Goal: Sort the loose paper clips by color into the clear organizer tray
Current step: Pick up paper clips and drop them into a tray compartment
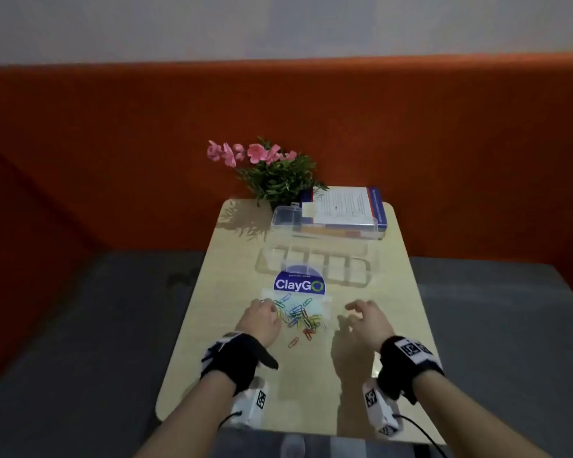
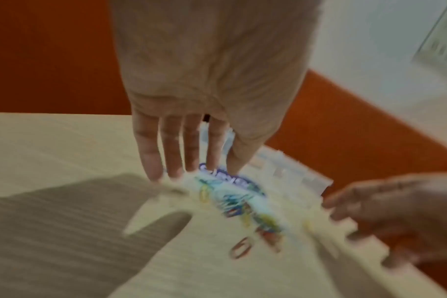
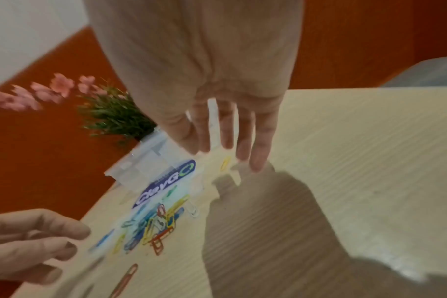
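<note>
A pile of coloured paper clips [image 1: 300, 317] [image 2: 245, 209] [image 3: 156, 223] lies on a clear plastic bag [image 1: 318, 302] in the middle of the pale wooden table [image 1: 394, 309]. One red clip [image 1: 293, 342] [image 2: 240, 248] lies apart, nearer to me. The clear organizer tray [image 1: 372, 259] stands just behind the pile. My left hand [image 1: 268, 307] [image 2: 189, 161] has straight fingers reaching down to the bag's left edge. My right hand [image 1: 354, 312] [image 3: 230, 141] hovers with spread fingers, holding nothing, right of the pile, close to a lone yellow clip [image 3: 225, 163].
A blue ClayGo sticker [image 1: 299, 285] is on the table between pile and tray. At the far edge are a clear case [image 1: 285, 216], a book [image 1: 344, 206] and a pink flower plant [image 1: 268, 170]. An orange wall rises behind, and a grey surface surrounds the narrow table.
</note>
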Action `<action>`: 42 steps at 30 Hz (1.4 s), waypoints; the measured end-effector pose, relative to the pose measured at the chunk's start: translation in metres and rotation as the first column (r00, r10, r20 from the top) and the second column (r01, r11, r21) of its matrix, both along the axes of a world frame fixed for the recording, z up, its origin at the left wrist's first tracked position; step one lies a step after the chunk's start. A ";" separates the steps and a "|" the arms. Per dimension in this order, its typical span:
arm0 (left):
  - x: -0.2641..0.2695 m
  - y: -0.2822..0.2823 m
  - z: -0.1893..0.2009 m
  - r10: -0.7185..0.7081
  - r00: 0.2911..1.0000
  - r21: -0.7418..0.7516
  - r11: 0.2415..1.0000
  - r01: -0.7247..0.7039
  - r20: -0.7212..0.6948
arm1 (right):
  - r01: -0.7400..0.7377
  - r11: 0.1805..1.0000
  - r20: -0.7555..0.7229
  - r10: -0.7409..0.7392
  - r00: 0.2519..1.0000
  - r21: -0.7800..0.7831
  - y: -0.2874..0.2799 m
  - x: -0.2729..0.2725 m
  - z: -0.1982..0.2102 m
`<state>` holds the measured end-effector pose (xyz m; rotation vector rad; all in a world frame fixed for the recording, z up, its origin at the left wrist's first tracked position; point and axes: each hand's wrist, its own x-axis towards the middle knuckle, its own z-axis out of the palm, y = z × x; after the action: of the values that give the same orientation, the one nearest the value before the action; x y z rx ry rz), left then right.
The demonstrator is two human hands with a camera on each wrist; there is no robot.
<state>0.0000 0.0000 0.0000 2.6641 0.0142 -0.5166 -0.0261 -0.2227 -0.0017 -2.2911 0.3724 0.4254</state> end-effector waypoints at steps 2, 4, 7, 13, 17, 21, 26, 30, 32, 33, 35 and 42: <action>0.010 0.003 -0.004 0.015 1.000 0.151 0.989 -0.013 -0.011 | 0.072 0.988 -0.010 -0.074 0.997 -0.134 0.008 0.009 -0.007; 0.018 0.007 -0.008 0.021 0.999 0.232 0.973 -0.010 -0.045 | 0.041 0.970 -0.063 -0.057 0.996 -0.239 0.019 0.015 -0.009; 0.028 0.004 -0.017 -0.052 0.991 0.291 0.953 0.086 -0.123 | -0.087 0.940 -0.150 0.039 0.988 -0.329 0.037 0.020 -0.016; 0.041 -0.009 -0.024 -0.170 0.984 0.207 0.962 0.178 -0.056 | -0.247 0.941 -0.096 0.231 0.968 -0.230 0.051 0.034 -0.015; 0.051 -0.009 -0.026 -0.227 0.974 0.076 0.971 0.226 0.004 | -0.316 0.898 -0.018 0.327 0.945 -0.306 0.055 0.047 -0.012; 0.062 -0.014 -0.027 -0.251 0.967 0.091 0.965 0.245 0.055 | -0.419 0.808 -0.045 0.442 0.896 -0.415 0.059 0.059 -0.016; 0.075 -0.024 -0.026 -0.271 0.958 0.175 0.952 0.252 0.094 | -0.410 0.767 -0.011 0.466 0.885 -0.493 0.062 0.066 -0.019; 0.080 -0.028 -0.025 -0.333 0.941 0.257 0.917 0.305 0.069 | -0.435 0.744 -0.007 0.502 0.865 -0.508 0.065 0.069 -0.021; 0.081 -0.029 -0.026 -0.349 0.934 0.253 0.913 0.321 0.073 | -0.397 0.794 0.010 0.452 0.892 -0.460 0.064 0.069 -0.018; 0.081 -0.029 -0.027 -0.351 0.934 0.239 0.915 0.326 0.068 | -0.338 0.850 0.040 0.386 0.922 -0.403 0.061 0.069 -0.016; 0.084 -0.028 -0.026 -0.341 0.939 0.205 0.923 0.325 0.047 | -0.170 0.957 0.091 0.196 0.976 -0.237 0.050 0.067 -0.012; 0.090 -0.015 -0.025 -0.358 0.933 0.031 0.934 0.357 0.025 | 0.213 0.868 -0.057 -0.209 0.976 0.448 0.018 0.041 -0.015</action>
<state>0.0903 -0.0153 -0.0247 2.7089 -0.4855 -0.5898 0.0145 -0.2046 -0.0163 -1.7720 0.4687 0.3636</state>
